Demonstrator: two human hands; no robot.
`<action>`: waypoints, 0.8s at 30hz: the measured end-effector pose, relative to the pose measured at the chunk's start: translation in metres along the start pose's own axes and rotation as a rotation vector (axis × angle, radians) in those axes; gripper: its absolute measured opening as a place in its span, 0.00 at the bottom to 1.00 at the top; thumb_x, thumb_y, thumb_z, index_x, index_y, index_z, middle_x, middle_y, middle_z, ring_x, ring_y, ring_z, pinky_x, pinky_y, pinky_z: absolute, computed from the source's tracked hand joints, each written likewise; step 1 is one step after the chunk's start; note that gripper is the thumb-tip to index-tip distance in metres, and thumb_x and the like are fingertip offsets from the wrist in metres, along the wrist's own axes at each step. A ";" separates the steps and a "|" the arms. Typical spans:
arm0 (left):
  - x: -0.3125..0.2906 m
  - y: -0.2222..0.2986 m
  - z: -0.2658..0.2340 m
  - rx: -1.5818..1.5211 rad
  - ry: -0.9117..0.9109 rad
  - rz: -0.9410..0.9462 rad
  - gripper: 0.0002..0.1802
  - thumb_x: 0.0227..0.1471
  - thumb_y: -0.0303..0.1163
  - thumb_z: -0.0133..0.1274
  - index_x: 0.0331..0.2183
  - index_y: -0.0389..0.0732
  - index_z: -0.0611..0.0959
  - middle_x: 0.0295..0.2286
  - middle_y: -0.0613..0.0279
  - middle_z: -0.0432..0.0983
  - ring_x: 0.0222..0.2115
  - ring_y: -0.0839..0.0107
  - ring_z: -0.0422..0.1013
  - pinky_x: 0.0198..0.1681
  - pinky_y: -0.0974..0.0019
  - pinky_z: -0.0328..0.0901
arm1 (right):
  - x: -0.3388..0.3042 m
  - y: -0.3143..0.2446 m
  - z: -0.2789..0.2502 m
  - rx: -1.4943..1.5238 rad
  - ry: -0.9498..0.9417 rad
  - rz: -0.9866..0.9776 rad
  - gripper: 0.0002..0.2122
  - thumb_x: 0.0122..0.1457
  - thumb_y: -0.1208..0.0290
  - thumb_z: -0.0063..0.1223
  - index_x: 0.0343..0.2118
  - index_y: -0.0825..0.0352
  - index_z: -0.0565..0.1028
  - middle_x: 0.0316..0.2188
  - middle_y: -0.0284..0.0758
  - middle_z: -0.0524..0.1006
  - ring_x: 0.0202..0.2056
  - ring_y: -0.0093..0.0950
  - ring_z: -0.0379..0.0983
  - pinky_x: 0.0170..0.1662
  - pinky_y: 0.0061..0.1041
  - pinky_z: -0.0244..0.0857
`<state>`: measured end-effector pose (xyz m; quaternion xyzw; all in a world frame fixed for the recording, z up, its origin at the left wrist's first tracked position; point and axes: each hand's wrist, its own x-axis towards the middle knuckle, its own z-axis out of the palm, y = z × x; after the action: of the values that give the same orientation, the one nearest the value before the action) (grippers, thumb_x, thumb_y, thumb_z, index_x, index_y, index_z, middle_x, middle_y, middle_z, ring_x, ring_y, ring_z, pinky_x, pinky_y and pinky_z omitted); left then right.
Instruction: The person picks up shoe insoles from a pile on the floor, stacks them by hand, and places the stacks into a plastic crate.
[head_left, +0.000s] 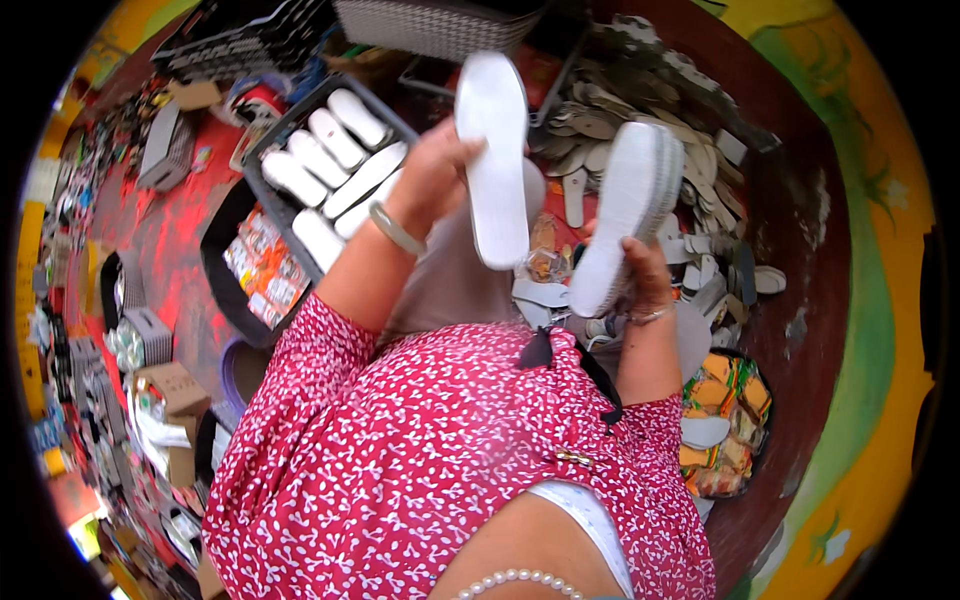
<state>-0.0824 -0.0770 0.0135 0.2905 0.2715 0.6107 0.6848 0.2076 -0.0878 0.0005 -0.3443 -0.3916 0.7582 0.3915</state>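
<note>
Insole (497,195) raised in left hand (440,170), fingers clamped on its near long edge. Insole stack (622,205) gripped along its lower side by right hand (648,278). Judged light, bendable, hardly fragile; stack may slip, so pinch across both faces.

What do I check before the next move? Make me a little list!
1. Left grip holds one white insole: ok.
2. Right grip holds the insole stack: ok.
3. White insole and stack apart: ok, a gap shows.
4. Gray crate fully visible: not ok, the left forearm covers part.
5. Loose insole pile tidy: not ok, jumbled.
6. Number in the stack: cannot tell, layers blur together.
</note>
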 end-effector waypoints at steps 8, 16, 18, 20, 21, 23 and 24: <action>-0.037 0.120 -0.098 0.347 0.429 0.416 0.13 0.51 0.23 0.48 0.40 0.31 0.73 0.34 0.57 0.75 0.32 0.72 0.72 0.38 0.70 0.67 | 0.000 0.009 -0.019 0.034 0.056 0.057 0.26 0.46 0.60 0.58 0.44 0.74 0.66 0.36 0.42 0.74 0.36 0.30 0.74 0.39 0.29 0.71; -0.081 0.098 -0.159 0.877 0.666 0.251 0.08 0.47 0.27 0.54 0.31 0.33 0.80 0.25 0.66 0.76 0.25 0.81 0.68 0.28 0.75 0.64 | 0.003 0.016 -0.019 0.013 0.122 0.118 0.26 0.48 0.59 0.57 0.43 0.77 0.68 0.33 0.41 0.75 0.33 0.28 0.74 0.37 0.27 0.72; -0.081 0.092 -0.163 0.926 0.658 0.242 0.09 0.46 0.27 0.55 0.31 0.33 0.81 0.25 0.66 0.76 0.24 0.81 0.68 0.30 0.76 0.64 | 0.003 0.019 -0.020 0.022 0.138 0.121 0.26 0.48 0.58 0.57 0.42 0.77 0.69 0.32 0.42 0.76 0.32 0.28 0.75 0.36 0.27 0.72; -0.081 0.089 -0.168 1.159 0.593 0.222 0.09 0.45 0.25 0.54 0.32 0.34 0.82 0.25 0.63 0.77 0.25 0.77 0.69 0.31 0.73 0.64 | 0.004 0.020 -0.022 0.017 0.137 0.125 0.26 0.48 0.58 0.56 0.42 0.78 0.69 0.32 0.42 0.76 0.31 0.28 0.75 0.35 0.26 0.72; -0.081 0.087 -0.170 1.248 0.572 0.169 0.09 0.45 0.25 0.53 0.32 0.35 0.82 0.26 0.61 0.77 0.25 0.75 0.70 0.32 0.72 0.65 | 0.005 0.020 -0.024 0.015 0.138 0.126 0.26 0.49 0.58 0.56 0.42 0.78 0.69 0.32 0.42 0.76 0.31 0.28 0.75 0.35 0.26 0.72; -0.078 0.087 -0.169 1.429 0.517 0.060 0.10 0.45 0.24 0.51 0.32 0.36 0.82 0.27 0.57 0.78 0.27 0.70 0.72 0.34 0.69 0.65 | 0.005 0.021 -0.025 0.002 0.141 0.129 0.26 0.49 0.58 0.56 0.42 0.78 0.69 0.32 0.42 0.76 0.31 0.28 0.75 0.35 0.26 0.73; -0.075 0.086 -0.167 1.528 0.440 0.028 0.13 0.44 0.21 0.48 0.34 0.35 0.81 0.28 0.54 0.77 0.29 0.66 0.72 0.36 0.69 0.65 | 0.005 0.021 -0.026 -0.004 0.144 0.130 0.26 0.49 0.58 0.56 0.42 0.78 0.69 0.32 0.42 0.76 0.31 0.28 0.75 0.34 0.26 0.73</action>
<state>-0.2704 -0.1333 -0.0368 0.5561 0.7406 0.3073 0.2189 0.2202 -0.0828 -0.0307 -0.4233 -0.3406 0.7547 0.3677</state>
